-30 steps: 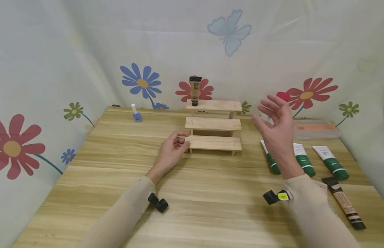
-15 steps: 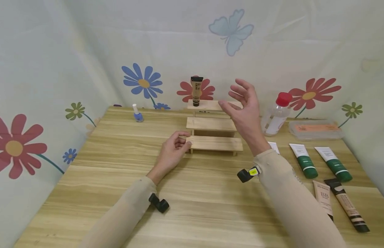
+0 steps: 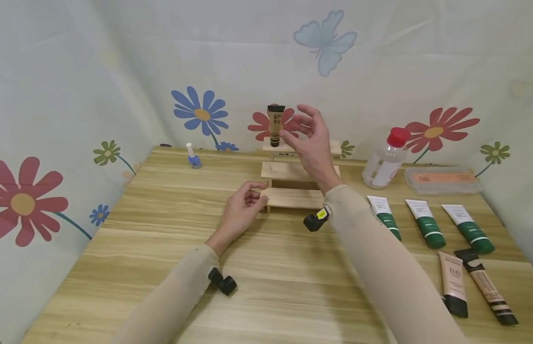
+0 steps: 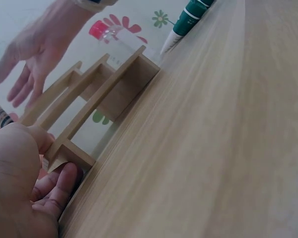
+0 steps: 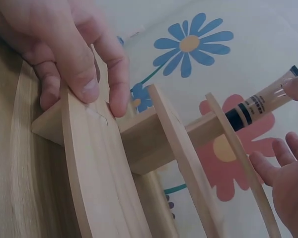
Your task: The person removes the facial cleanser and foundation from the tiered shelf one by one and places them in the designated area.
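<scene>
A small three-step wooden display stand [image 3: 288,169] is on the table. My left hand [image 3: 240,205] grips the left end of its lowest step, thumb on top and fingers curled underneath, as the left wrist view shows. On the top step, at its left end, a beige cosmetic tube [image 3: 275,124] with black ends stands upright on its cap. Just right of that tube is my right hand [image 3: 311,143], its fingers spread and loosely bent, palm towards the tube. In the right wrist view one fingertip overlaps the upper part of the tube [image 5: 263,104].
Blue nail polish [image 3: 194,159] stands at the back left. At the right are a red-capped clear bottle [image 3: 382,167], a flat clear case [image 3: 442,180], green-and-white tubes [image 3: 425,224], a BB cream tube [image 3: 453,282] and another black-ended tube [image 3: 485,289]. A flowered curtain hangs behind.
My right hand has moved left from in front of the bottle to beside the upright tube, uncovering the bottle and green tubes. My left hand keeps its hold on the stand.
</scene>
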Motion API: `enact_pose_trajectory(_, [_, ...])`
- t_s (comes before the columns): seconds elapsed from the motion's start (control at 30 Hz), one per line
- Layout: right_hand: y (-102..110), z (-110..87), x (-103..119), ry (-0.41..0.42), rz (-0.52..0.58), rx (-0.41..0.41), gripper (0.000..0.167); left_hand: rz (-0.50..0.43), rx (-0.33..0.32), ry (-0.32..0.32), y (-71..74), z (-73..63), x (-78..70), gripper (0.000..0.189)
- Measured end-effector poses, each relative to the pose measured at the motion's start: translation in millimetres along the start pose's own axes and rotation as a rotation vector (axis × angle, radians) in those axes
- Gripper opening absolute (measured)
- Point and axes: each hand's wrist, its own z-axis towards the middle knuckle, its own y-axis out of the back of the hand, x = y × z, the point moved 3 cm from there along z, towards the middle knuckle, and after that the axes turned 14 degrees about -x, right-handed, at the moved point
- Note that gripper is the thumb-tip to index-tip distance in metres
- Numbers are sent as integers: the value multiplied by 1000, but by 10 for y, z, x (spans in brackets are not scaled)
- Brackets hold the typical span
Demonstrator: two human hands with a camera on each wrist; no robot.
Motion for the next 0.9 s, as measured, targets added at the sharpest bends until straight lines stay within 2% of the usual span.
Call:
enact_pose_trajectory(0.17, [-132,24,-37,16,-11,13,65,-2,0,-7,5,4,-18,28])
enact_pose_trajectory(0.33, [-214,29,-78,-2,-48,12,58,9,-5,-6,-6,-3,-26,26])
enact_pose_trajectory(0.57, [-261,28,-97,-25,-93,13,54,1,-4,-9,-16,-5,-42,26])
enact_pose_trajectory(0.9, [-304,-1,-87,-9,-102,25,42,11,3,-2,2,-6,7,26])
